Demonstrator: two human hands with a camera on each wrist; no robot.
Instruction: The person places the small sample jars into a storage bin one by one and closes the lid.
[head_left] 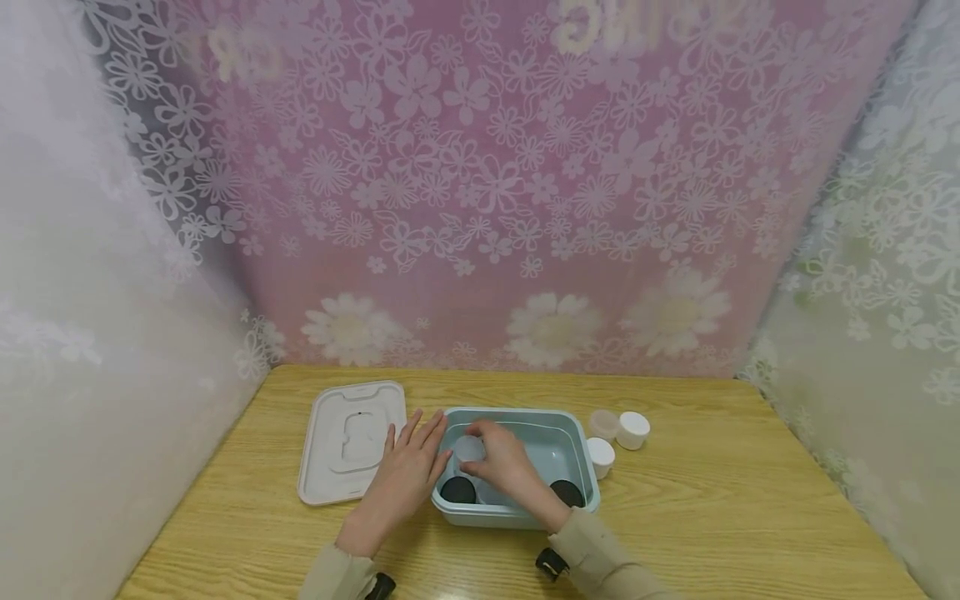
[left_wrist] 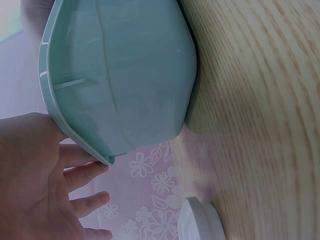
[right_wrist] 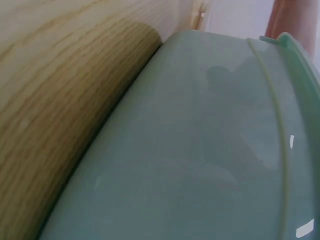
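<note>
A light blue-green plastic box (head_left: 558,450) stands on the table. Inside its left part, my right hand (head_left: 506,458) pinches a small translucent round container (head_left: 470,448) between thumb and fingers. My left hand (head_left: 408,468) rests against the box's left rim, fingers spread and straight; the left wrist view shows this hand (left_wrist: 35,175) touching the rim of the box (left_wrist: 140,75). Two black round objects (head_left: 458,490) sit in the near corners of the box, the right one partly behind my right wrist. In the right wrist view the box's outer wall (right_wrist: 165,145) hides the right hand's fingers.
To the left lies a flat white lid (head_left: 326,467). At the box's right side are two small white-capped round containers (head_left: 633,430) and a translucent one (head_left: 604,424). Wooden tabletop (head_left: 697,500) surrounds them, with a flowered pink curtain (head_left: 480,208) behind.
</note>
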